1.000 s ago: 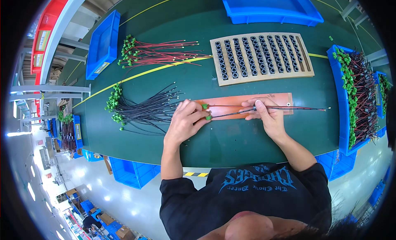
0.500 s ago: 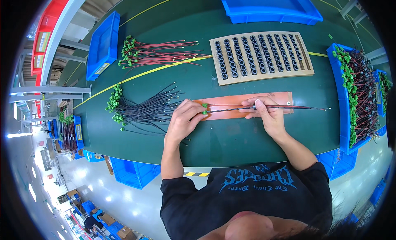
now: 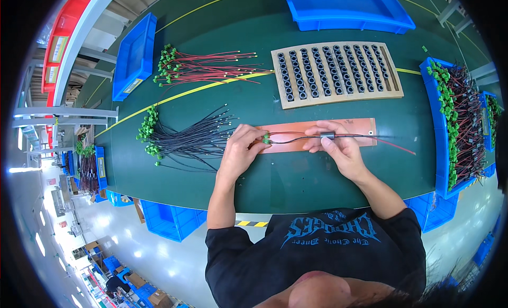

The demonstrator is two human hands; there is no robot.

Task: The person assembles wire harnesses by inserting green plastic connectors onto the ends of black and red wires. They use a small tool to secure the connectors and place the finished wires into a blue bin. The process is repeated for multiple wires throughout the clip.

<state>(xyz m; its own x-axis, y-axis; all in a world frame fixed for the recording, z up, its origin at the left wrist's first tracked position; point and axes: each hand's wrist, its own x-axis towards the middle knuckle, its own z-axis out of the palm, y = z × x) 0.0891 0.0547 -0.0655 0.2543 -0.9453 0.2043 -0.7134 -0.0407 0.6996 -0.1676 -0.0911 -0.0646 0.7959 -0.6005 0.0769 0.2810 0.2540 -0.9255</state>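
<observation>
Near the front edge of the green tabletop (image 3: pixel 307 189), a person's two hands work above a flat orange board (image 3: pixel 362 126), set apart from each other with a pair of wires stretched between them. The left hand (image 3: pixel 241 149) has its thumb and fingertips closed on the green plugs (image 3: pixel 266 141) at the wires' left end. The right hand (image 3: pixel 343 155) pinches a short black tube (image 3: pixel 327 135) between thumb and fingers, over the middle of the board. One red wire (image 3: pixel 288 132) and one black wire (image 3: pixel 288 142) run from the plugs to this tube, slightly bowed apart; beyond it they come out on the right, past the board's end, where the red tip dips lower than the black.

Just left of the left hand lies a fanned bundle of black wires (image 3: pixel 185 138) with green plugs at its left end. Farther back is a similar bundle of red wires (image 3: pixel 217 67). Behind the board sits a pale wooden rack (image 3: pixel 344 100) filled with rows of black tubes. To the right, a blue tray (image 3: pixel 435 117) holds many red and black wires with green plugs.
</observation>
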